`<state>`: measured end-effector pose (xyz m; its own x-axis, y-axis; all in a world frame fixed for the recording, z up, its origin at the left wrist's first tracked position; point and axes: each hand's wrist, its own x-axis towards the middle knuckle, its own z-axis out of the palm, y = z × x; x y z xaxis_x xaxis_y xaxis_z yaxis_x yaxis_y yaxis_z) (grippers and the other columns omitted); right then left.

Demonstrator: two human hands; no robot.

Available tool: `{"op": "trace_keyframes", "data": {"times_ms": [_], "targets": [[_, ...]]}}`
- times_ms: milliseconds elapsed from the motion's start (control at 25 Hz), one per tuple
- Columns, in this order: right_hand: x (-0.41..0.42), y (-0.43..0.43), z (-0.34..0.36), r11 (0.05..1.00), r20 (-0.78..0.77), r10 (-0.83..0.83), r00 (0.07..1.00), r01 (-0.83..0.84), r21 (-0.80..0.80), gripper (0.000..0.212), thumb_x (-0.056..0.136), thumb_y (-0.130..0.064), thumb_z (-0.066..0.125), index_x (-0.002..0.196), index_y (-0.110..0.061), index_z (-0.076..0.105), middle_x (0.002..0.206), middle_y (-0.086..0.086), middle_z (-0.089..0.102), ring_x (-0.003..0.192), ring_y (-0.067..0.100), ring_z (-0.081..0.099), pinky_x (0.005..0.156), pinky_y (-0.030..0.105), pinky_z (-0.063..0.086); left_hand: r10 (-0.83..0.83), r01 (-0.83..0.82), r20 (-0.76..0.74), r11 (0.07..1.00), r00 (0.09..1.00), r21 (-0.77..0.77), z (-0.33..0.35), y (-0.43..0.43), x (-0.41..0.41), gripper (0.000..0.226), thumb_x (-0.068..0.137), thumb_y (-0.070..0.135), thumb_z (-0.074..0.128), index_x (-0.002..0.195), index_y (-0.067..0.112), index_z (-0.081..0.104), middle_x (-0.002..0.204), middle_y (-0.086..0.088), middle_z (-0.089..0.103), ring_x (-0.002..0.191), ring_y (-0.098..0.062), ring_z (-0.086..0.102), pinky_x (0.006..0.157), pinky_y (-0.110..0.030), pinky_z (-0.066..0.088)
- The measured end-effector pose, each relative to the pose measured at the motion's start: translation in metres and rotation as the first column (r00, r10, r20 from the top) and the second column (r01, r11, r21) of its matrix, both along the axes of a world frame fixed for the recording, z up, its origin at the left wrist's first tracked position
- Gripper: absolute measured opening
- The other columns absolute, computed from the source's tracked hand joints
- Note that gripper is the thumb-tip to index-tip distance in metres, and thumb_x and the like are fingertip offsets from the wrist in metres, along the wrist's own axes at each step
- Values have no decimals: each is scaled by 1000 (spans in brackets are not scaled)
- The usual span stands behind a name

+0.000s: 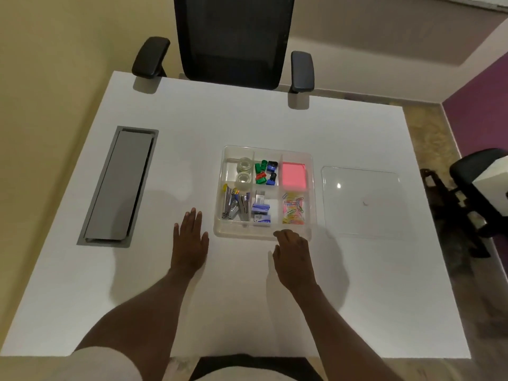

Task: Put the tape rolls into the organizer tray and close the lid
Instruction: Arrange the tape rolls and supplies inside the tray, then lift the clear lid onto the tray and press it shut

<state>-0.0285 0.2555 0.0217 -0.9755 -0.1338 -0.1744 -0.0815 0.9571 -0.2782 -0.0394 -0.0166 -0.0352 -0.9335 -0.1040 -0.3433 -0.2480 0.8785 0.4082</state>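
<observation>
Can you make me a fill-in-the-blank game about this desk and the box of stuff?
1. The two clear tape rolls sit in the far-left compartment of the organizer tray, right beside the colorful ____.
2. The clear lid lies flat on the ____.
3. The sticky notes are ____ in color.
4. The left hand rests ____ on the table, holding nothing.

Missing words: sharpeners; table; pink; flat

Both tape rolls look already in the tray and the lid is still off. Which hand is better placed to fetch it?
Right. The clear lid lies flat to the right of the tray, and the right hand is empty on that side. The left hand rests beyond the tray's far side.
</observation>
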Motion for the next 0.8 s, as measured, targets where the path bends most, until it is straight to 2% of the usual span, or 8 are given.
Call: {"op": "trace_keyframes", "data": {"times_ms": [160, 360, 480, 600, 720, 800], "targets": [[30, 20, -1, 996, 38, -87, 996, 87, 6, 41, 95, -14, 57, 136, -15, 57, 133, 1, 60, 127, 20, 56, 112, 32, 37, 7, -5, 76, 1000, 997, -22, 8, 5, 11, 67, 113, 25, 37, 171, 10, 8, 181, -7, -2, 169, -25, -2, 137, -50, 2], [42, 50, 2, 992, 62, -124, 990, 123, 7, 40, 94, -12, 54, 133, -19, 59, 127, -4, 64, 119, 18, 59, 105, 31, 40, 48, -45, 128, 999, 991, -30, 12, 15, 22, 63, 114, 28, 34, 170, 8, 12, 181, -9, 2, 169, -27, 3, 137, -50, 10], [42, 76, 2, 991, 65, -134, 989, 134, 12, 37, 94, -13, 53, 130, -21, 60, 125, -5, 63, 117, 17, 59, 104, 31, 42, 116, -116, 107, 993, 987, -6, 14, 28, 32, 60, 114, 27, 37, 168, 6, 22, 179, -13, 16, 167, -30, 16, 135, -49, 18], [40, 110, 0, 989, 80, -146, 986, 146, 6, 36, 96, -15, 50, 130, -22, 58, 127, -5, 61, 120, 18, 56, 105, 32, 41, 285, -286, 16, 955, 958, 80, 18, 57, 51, 52, 110, 21, 47, 160, 6, 42, 165, -15, 46, 155, -34, 42, 129, -50, 32], [41, 147, -3, 987, 89, -159, 983, 160, -5, 37, 97, -17, 50, 133, -20, 57, 129, -5, 59, 123, 19, 54, 106, 33, 38, 287, -283, -46, 957, 957, 68, 15, 96, 74, 33, 107, 15, 49, 138, 6, 60, 146, -11, 62, 136, -35, 56, 115, -50, 44], [39, 175, -3, 986, 90, -166, 982, 166, 12, 36, 97, -19, 50, 133, -21, 57, 128, -6, 58, 121, 19, 55, 104, 32, 39, 283, -280, -14, 953, 959, 114, 18, 131, 83, 27, 107, 14, 48, 131, 13, 61, 134, -8, 66, 128, -33, 59, 109, -49, 47]]}}
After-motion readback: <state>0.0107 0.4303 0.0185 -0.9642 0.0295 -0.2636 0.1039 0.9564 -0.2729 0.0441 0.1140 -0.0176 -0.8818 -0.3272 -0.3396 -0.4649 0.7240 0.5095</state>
